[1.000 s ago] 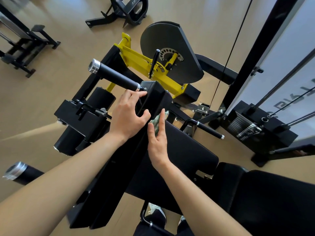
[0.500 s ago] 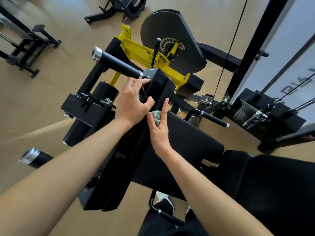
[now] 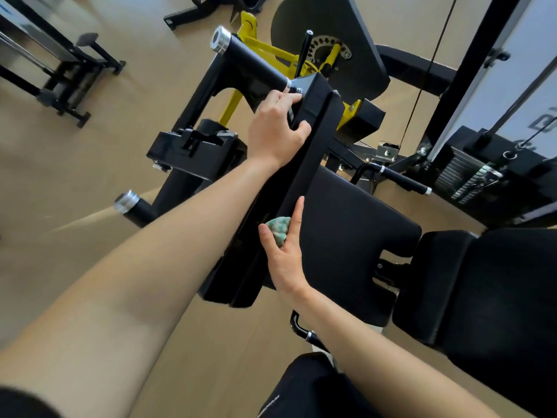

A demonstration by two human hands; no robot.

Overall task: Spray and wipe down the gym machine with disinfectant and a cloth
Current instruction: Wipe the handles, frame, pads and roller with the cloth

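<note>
Nearest us a dark trouser leg (image 3: 307, 387) is cut off by the bottom edge. Both forearms come in from the lower corners, and the left one is large and blurred. A short curved handle (image 3: 300, 328) shows only in part behind our right forearm.

Our right hand (image 3: 283, 254) holds the green-and-white cloth (image 3: 278, 226) bunched between thumb and fingers, against the side of the long black pad (image 3: 304, 173) on the gym machine (image 3: 197, 96). The index finger lies straight along the pad's edge. The other fingers and much of the cloth are hidden, so we cannot tell how they lie.

Further up, our left hand (image 3: 275, 128) grips the pad's upper end, thumb on the near face. Its fingers curl over the far edge, with their tips out of sight.

The seat pad (image 3: 355, 230) lies just to the right of the long pad, and the back pad (image 3: 488, 297) beyond it runs off the right edge. That side is crowded by a side handle (image 3: 401, 179), the weight stack (image 3: 470, 179) and thin cables.

To the left, bare tan floor (image 3: 75, 191) spreads wide, broken near the pad by a chrome-capped roller (image 3: 134, 208).

Beyond our left hand a black grip bar (image 3: 250, 63) juts up and left, past the yellow frame (image 3: 272, 54). The grey cam disc (image 3: 352, 28) is cut by the top edge. At far upper left other equipment (image 3: 60, 76) is too blurred to identify.
</note>
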